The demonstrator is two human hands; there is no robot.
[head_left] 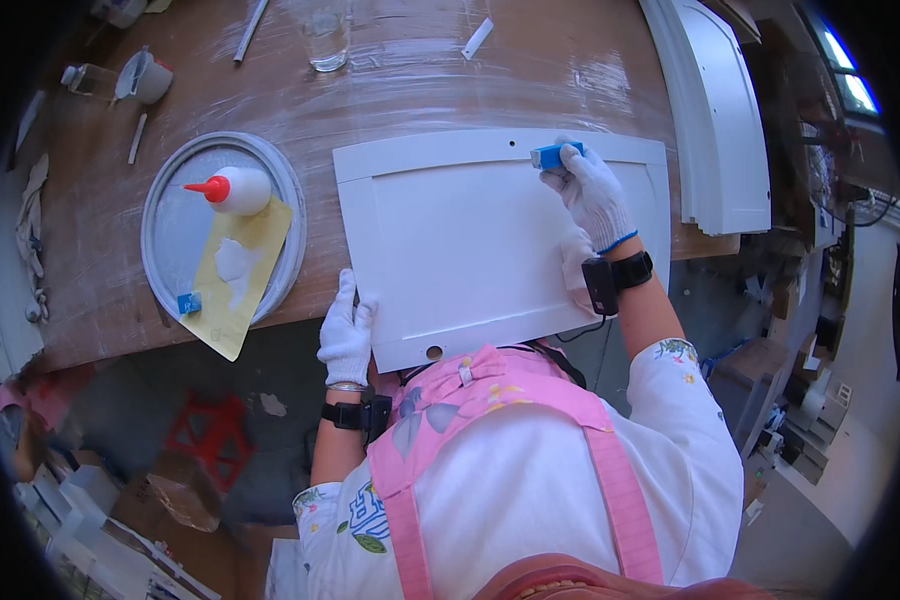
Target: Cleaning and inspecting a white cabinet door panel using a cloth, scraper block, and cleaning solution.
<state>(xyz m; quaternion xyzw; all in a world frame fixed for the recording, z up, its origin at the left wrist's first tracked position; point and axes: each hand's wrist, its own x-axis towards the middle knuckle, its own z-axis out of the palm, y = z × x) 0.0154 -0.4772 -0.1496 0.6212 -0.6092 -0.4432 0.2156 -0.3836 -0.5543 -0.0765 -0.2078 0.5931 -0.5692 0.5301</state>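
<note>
White-painted and flat, the cabinet door panel (470,250) lay on the wooden counter (390,90), its near edge overhanging toward me. My right hand (592,195) — gloved — had its grip closed on a small blue block (553,155), pressed against the panel's far edge. My left hand (347,330) rested at the panel's near left corner, fingers curled over the edge, steadying it. Left of the panel sat a round grey tray (165,215) holding a white bottle with a red nozzle (232,189) and a yellow sheet (235,275). Beyond the panel stood a clear glass (326,35); to its right leaned more white panels (715,120).
</note>
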